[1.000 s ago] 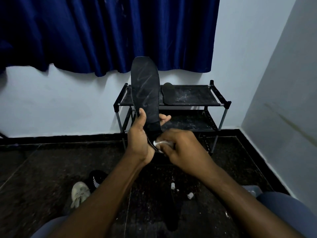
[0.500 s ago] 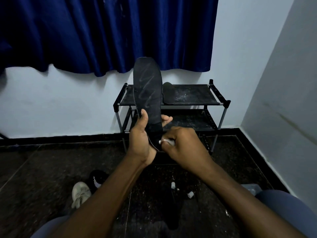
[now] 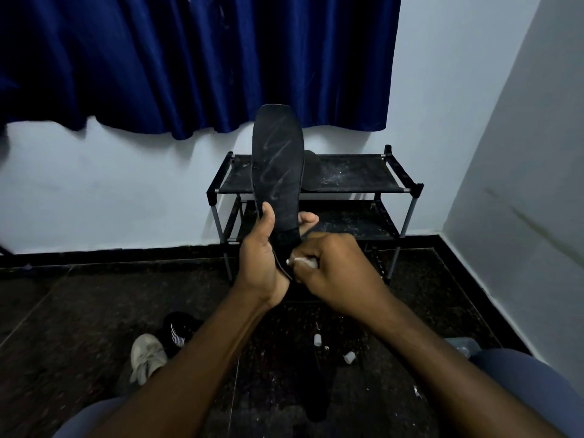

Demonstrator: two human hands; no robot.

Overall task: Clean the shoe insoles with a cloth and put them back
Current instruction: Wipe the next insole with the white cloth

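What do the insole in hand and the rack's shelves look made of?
Insole: likely foam or fabric-faced foam, matte black with pale streaks, bending at the heel in the left hand. Rack: dark cloth-like shelves sagging slightly between metal-looking tubes, dusty white specks.

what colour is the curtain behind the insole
Deep blue curtain, with a satin-like sheen, seen in the head view.

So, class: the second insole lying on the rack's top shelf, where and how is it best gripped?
Probably by the rounded end of the second insole near the top shelf's front edge, from the front: it lies flat, so thumb over, fingers slipped beneath.
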